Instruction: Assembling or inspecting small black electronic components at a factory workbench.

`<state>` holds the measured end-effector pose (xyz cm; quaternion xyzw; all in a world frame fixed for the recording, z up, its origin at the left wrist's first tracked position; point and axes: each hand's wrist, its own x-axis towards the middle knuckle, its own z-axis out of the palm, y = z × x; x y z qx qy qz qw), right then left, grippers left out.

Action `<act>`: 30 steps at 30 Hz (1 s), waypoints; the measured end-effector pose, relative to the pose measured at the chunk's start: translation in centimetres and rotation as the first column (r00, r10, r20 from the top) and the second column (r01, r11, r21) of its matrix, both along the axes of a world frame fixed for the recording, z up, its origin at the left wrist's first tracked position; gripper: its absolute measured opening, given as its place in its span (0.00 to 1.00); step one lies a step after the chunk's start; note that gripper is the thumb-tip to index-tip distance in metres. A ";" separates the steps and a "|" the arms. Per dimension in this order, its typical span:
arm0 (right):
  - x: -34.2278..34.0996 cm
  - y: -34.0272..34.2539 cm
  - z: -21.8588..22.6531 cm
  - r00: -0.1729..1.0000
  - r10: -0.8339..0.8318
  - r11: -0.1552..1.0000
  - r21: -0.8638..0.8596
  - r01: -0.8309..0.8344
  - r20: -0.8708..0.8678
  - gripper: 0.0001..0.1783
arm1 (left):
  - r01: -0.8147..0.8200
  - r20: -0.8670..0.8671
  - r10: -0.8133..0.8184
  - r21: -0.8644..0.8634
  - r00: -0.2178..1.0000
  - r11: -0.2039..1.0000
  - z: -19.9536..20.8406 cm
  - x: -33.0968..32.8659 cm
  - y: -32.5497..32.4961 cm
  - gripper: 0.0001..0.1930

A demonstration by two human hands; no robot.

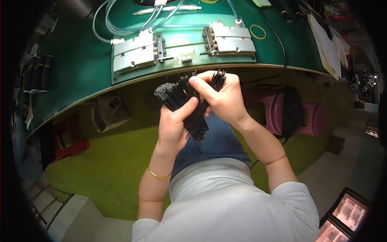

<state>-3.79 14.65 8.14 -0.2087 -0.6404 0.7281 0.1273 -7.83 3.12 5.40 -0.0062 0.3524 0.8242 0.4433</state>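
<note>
A thick bundle of short, thin black wires (174, 96) is in my left hand (173, 125), just off the bench's front edge and above my lap. My left fingers are closed around it, with the thumb lying across the front. The ends fan out at the upper left and lower right. My right hand (225, 101) is closed on a smaller bunch of the same black wires (218, 82), pinched under the thumb. This bunch slants across the larger one, and their lower parts overlap. Some right fingertips are hidden behind the wires.
Ahead on the green bench (80, 68) is a fixture plate (117, 78) with two silver pneumatic blocks (135, 52) (234, 38) and clear tubes (96, 24). Dark bundles (37, 73) lie left; a rubber band (258, 32) and papers (324, 46) right. Below are stools (274, 111) and a bag (109, 113).
</note>
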 end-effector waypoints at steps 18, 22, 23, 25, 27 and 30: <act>-0.3 0.2 -0.1 0.998 -0.019 0.999 -0.036 0.017 -0.067 0.09 | 0.036 -0.019 -0.038 -0.066 0.999 0.997 0.6 0.2 0.1 0.07; -0.7 0.2 0.2 1.000 -0.014 1.000 -0.012 0.014 0.013 0.09 | 0.013 -0.047 -0.016 -0.061 0.999 0.998 0.2 0.0 0.1 0.07; -0.8 0.1 0.2 1.000 -0.011 1.000 -0.015 0.011 0.016 0.09 | 0.010 -0.044 -0.013 -0.064 0.999 0.998 0.1 0.0 0.2 0.07; -1.2 0.0 0.2 0.999 -0.029 0.999 -0.021 0.030 0.021 0.09 | -0.023 -0.030 0.022 -0.028 0.999 0.999 0.0 -0.1 0.3 0.07; -1.5 0.0 0.1 0.999 -0.039 0.999 -0.028 0.040 0.026 0.09 | -0.038 -0.020 0.038 -0.015 0.999 0.999 -0.1 -0.2 0.4 0.07; -1.9 0.1 -0.1 0.998 -0.028 0.998 -0.050 0.030 0.052 0.11 | -0.060 -0.028 0.060 0.007 0.998 0.998 -0.2 -0.4 0.5 0.07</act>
